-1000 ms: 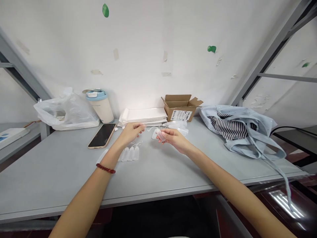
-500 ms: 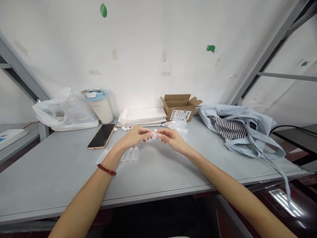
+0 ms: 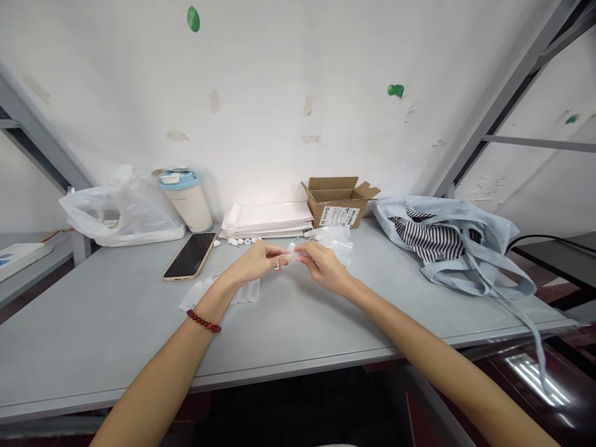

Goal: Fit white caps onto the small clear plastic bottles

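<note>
Above the middle of the table, my left hand (image 3: 261, 261) and my right hand (image 3: 323, 267) meet fingertip to fingertip, both closed in a pinch. Between them shows a small white plastic piece (image 3: 291, 247), looking like a cap; a thin white strap curls below the left fingers. Fingers cover most of what is held. Under my left wrist lies a row of small translucent plastic bottles (image 3: 249, 292), partly hidden by the forearm. More translucent bottles (image 3: 339, 239) with thin white straps lie behind my right hand. Several small white caps (image 3: 241, 241) sit behind my left hand.
A phone (image 3: 190, 256) lies left of the hands, with a blue-lidded cup (image 3: 189, 202) and a white plastic bag (image 3: 125, 211) behind. Along the wall are stacked white sheets (image 3: 270, 217) and an open cardboard box (image 3: 338, 208). A light-blue cloth bag (image 3: 493, 226) lies right.
My left hand has turned slightly and its fingers sit a little lower. The strap now curls below them, and the white piece stands more upright between the fingertips.
</note>
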`<state>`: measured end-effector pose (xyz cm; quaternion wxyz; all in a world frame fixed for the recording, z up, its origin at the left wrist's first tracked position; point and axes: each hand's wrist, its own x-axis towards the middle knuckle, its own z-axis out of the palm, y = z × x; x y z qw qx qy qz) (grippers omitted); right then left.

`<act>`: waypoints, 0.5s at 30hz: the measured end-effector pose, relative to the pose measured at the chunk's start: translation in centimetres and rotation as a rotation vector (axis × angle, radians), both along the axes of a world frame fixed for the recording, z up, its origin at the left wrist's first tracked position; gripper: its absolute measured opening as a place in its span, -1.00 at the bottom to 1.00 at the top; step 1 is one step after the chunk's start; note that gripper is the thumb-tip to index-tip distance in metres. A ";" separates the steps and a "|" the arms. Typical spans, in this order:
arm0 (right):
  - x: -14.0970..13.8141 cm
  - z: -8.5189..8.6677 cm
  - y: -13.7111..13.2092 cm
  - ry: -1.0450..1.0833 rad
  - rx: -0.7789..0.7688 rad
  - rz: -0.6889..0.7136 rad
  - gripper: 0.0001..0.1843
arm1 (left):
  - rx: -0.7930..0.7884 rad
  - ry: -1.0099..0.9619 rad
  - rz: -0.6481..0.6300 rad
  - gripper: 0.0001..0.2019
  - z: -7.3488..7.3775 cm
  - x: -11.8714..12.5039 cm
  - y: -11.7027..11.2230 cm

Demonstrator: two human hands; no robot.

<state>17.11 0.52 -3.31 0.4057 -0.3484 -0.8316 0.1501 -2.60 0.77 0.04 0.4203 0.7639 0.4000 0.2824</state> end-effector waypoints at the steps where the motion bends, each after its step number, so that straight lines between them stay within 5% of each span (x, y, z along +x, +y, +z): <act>1: 0.0 0.1 0.0 0.007 -0.030 0.000 -0.79 | 0.010 0.007 0.000 -0.70 0.0 0.0 0.0; 8: 0.0 0.8 -0.1 0.206 -0.340 -0.011 -0.81 | 0.059 -0.065 0.096 -0.74 0.2 0.7 -0.3; 15: -0.2 0.8 -0.2 0.238 -0.282 -0.057 -0.81 | 0.001 -0.137 0.178 -0.64 -0.1 0.8 -0.1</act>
